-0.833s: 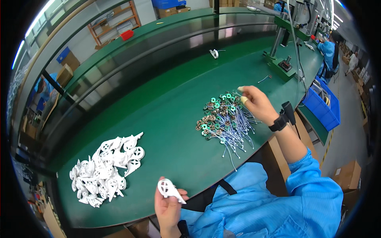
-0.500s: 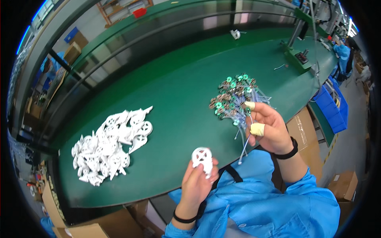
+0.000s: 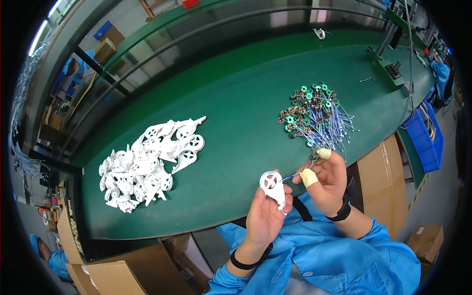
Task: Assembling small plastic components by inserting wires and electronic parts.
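My left hand (image 3: 265, 219) grips a white plastic housing (image 3: 273, 189) with a round, spoked end and a narrow tail. Yellow tape wraps the thumb and a fingertip of my right hand (image 3: 325, 183), which pinches a small motor with wires (image 3: 313, 157). Its blue-white leads reach left to the round end of the housing; whether they pass through an opening I cannot tell. Just beyond my right hand lies a pile of wired small motors (image 3: 319, 115), with green and copper-coloured round ends. A heap of similar white housings (image 3: 147, 164) lies to the left.
A green bench (image 3: 236, 128) runs across the view. One white part (image 3: 319, 34) and a short wired piece (image 3: 368, 78) lie farther back. At right stand a green press fixture (image 3: 391, 73) and a blue bin (image 3: 427, 137). Cardboard boxes (image 3: 383, 172) sit below the bench edge. Other people work nearby.
My hands have come closer together. The leads hanging from my right hand now point left and meet the housing. The whole view has shifted slightly.
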A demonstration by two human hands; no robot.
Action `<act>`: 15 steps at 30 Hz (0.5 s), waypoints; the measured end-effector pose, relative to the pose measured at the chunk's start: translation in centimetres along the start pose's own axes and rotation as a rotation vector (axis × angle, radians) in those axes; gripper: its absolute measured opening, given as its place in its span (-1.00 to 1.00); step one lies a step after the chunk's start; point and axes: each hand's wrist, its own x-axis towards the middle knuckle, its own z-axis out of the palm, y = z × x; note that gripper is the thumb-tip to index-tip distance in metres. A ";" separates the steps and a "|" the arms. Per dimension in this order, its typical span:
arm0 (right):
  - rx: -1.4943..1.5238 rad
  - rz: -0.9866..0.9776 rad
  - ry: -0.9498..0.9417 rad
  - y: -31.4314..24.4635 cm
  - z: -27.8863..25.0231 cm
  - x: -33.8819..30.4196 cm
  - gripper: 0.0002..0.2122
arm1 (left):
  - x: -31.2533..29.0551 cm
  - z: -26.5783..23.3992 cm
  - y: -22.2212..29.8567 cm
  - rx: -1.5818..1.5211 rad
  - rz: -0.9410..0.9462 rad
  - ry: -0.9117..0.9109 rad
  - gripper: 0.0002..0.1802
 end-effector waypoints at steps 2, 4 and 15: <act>-0.085 -0.048 -0.008 0.7 0.2 -0.8 -0.53 | 0.0 0.2 -0.2 0.074 0.040 0.025 -0.42; -0.134 -0.143 -0.026 1.4 0.3 -1.6 -0.55 | 0.1 0.8 -0.4 0.170 0.123 0.036 -0.42; -0.013 0.219 0.071 1.8 1.6 -3.3 -0.56 | -0.2 1.1 -1.3 1.125 0.491 0.085 -0.48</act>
